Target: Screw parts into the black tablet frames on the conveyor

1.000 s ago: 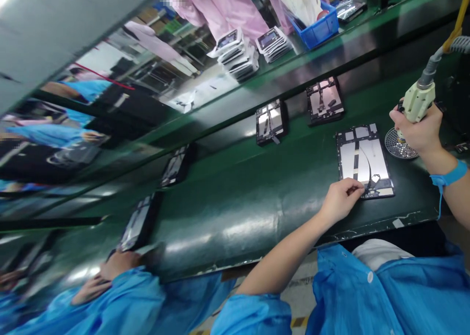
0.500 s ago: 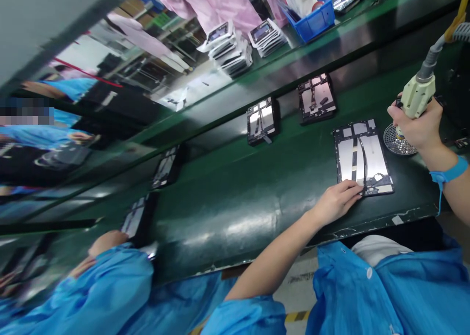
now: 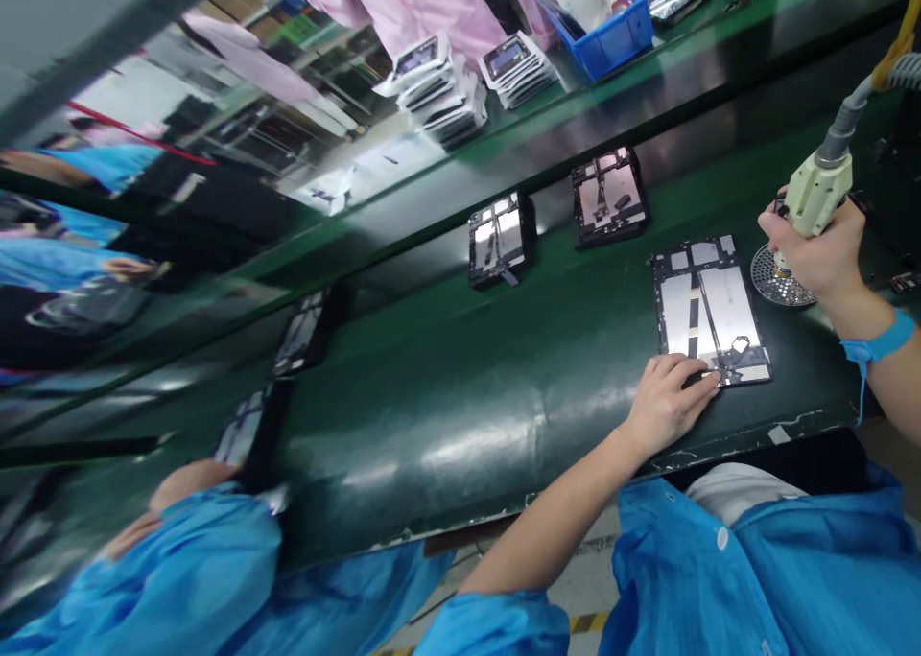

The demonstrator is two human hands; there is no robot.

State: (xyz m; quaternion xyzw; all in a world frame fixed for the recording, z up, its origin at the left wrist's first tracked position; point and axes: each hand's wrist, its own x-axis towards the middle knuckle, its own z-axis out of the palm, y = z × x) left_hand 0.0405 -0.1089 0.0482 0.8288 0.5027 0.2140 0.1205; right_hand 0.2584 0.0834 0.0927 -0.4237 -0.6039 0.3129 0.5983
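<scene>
An opened tablet [image 3: 723, 316], its silvery inside facing up and crossed by two dark strips, lies flat on the green bench. My left hand [image 3: 669, 402] is closed at its lower left edge, the fingertips touching the end of the narrow cable [image 3: 709, 311]. Whatever lies beneath those fingertips is hidden. In my right hand [image 3: 827, 248] is a pale electric screwdriver [image 3: 816, 191], held upright with the fingers wrapped around its body. Its lower end reaches down to a round metal dish of small screws [image 3: 783, 277], just right of the tablet.
Two stacks of opened tablets [image 3: 502, 239] [image 3: 611, 196] stand farther back on the green bench [image 3: 446, 387]. Beyond them are piles of wrapped devices [image 3: 442, 95] and a blue bin [image 3: 611, 33]. At left, a co-worker's blue sleeve [image 3: 194, 560] reaches over other tablets.
The narrow cable on the tablet was bowed and now runs straight. My left hand has shifted slightly right along the tablet's lower edge. My right hand has stayed at the screw dish.
</scene>
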